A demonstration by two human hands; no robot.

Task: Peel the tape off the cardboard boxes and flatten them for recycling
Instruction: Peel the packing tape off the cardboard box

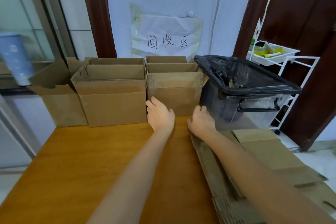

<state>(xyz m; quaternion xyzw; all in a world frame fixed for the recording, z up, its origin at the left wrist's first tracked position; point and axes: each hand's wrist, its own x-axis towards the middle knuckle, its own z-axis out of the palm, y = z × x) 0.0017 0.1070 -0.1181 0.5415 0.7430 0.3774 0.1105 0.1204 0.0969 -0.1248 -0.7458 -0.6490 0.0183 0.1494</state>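
Several open cardboard boxes stand in a row at the far edge of the wooden table (81, 160). The nearest is a small taped box (176, 85) at the right end of the row, with clear tape glinting on its front. My left hand (160, 114) reaches to its lower left corner with fingers loosely spread, touching or almost touching the front face. My right hand (201, 119) is at the lower right corner, fingers relaxed, holding nothing. A larger box (112, 103) stands to the left, and another box (58, 103) beyond it.
A black-lined bin (241, 92) stands right of the small box. Flattened cardboard (269, 158) lies stacked on the table's right side under my right forearm. A white wire rack (280, 56) with tape rolls is at the back right. A paper sign (167, 42) hangs on the wall.
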